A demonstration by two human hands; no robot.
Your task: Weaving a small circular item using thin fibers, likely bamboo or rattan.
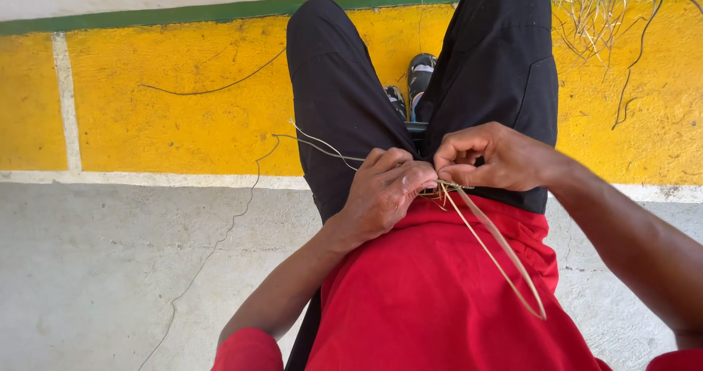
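Both hands, our left hand (pixel 382 195) and right hand (pixel 487 157), are pinching the thin straw strands (pixel 492 248) together over our lap against the red shirt (pixel 439 298), and we are judging that sharp bending risks snapping them.

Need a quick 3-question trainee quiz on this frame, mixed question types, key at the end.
1. True or false: the left hand and right hand meet at the lap, pinching thin tan fibre strands.
2. Which way does the long tan fibre loop hang? A) over the red shirt B) onto the yellow painted floor band
3. What colour are the trousers?

Key: 1 true; 2 A; 3 black.
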